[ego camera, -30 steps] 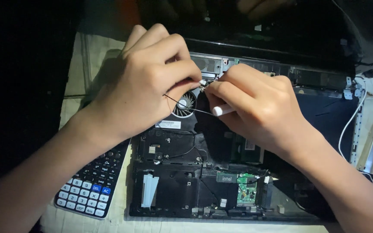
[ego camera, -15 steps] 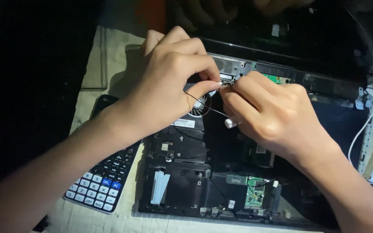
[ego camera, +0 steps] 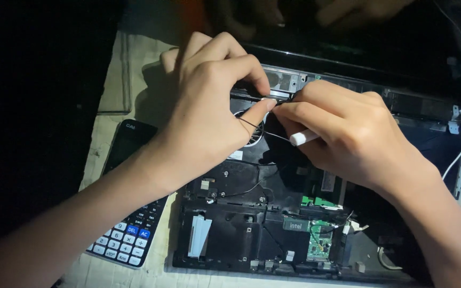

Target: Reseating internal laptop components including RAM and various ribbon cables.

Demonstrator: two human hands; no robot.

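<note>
An opened black laptop base (ego camera: 252, 234) lies in front of me with its boards and a round cooling fan (ego camera: 252, 133) exposed. My left hand (ego camera: 209, 106) is over the fan, its thumb and fingers pinched on a thin black wire (ego camera: 254, 128) that loops beneath them. My right hand (ego camera: 342, 133) meets it from the right, fingers closed around a small white-tipped tool (ego camera: 302, 138) and touching the same wire near the hinge edge. The wire's far end is hidden under my fingers.
A black calculator (ego camera: 129, 218) with white and blue keys lies left of the laptop on a pale mat (ego camera: 129, 80). A small green circuit card (ego camera: 321, 240) sits in the laptop's lower right. A white cable (ego camera: 457, 154) runs along the right edge. Another person's hands (ego camera: 348, 10) are at the top.
The view has shifted slightly. Both my hands have stayed together over the fan, drifting a little toward the hinge edge while keeping hold of the wire and the tool.
</note>
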